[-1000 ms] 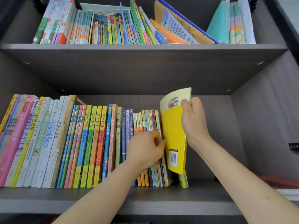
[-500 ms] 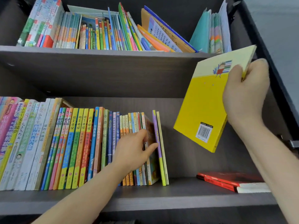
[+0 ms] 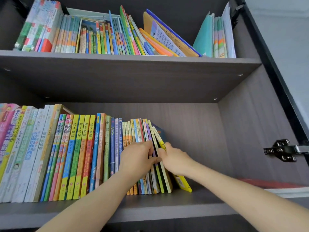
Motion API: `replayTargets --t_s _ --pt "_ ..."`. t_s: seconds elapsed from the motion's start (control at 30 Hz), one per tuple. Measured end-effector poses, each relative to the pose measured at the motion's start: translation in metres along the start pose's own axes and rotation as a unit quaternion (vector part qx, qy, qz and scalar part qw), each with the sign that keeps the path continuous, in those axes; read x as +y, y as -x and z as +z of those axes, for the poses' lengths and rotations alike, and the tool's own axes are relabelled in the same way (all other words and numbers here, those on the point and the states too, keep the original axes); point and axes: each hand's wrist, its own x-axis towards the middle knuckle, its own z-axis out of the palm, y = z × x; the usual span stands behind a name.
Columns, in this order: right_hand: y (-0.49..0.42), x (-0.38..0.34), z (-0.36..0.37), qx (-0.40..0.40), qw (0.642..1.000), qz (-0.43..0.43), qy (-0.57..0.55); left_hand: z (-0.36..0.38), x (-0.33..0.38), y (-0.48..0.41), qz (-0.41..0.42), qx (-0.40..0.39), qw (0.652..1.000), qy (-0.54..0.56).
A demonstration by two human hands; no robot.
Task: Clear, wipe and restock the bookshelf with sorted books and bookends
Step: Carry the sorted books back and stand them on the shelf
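A row of upright children's books fills the left and middle of the lower shelf. At its right end a thin yellow book leans left against the row, with its bottom corner out to the right. My right hand grips this yellow book at its spine edge, about halfway up. My left hand is just left of it, fingers curled over the spines of the last thin books and thumb pressed against them. The two hands almost touch.
A red book lies flat at the right end of the lower shelf. The upper shelf holds leaning books and green folders. A black door hinge sticks out of the right side wall.
My right hand brought the yellow book down from up high on the right and set it against the row's right end. My left hand stayed on the last thin books.
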Motion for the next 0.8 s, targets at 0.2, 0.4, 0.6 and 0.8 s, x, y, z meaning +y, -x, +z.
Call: replayTargets --t_s 0.2,0.4,0.6,0.8 --pt "-0.008 0.013 -0.002 -0.029 0.988 -0.002 -0.154 -0.004 0.003 -0.002 -0.024 -0.034 0.999 -0.004" --pt "-0.024 0.023 0.024 -0.132 0.960 0.018 -0.247 -0.010 -0.006 -0.002 0.019 -0.012 0.999 -0.048" --pt "-0.020 0.027 0.028 -0.187 0.974 -0.001 -0.124 -0.006 -0.014 -0.008 0.102 -0.131 0.975 -0.149" --pt "0.054 0.033 -0.053 -0.057 0.995 -0.065 0.051 -0.003 -0.020 0.001 0.135 -0.084 0.985 -0.059"
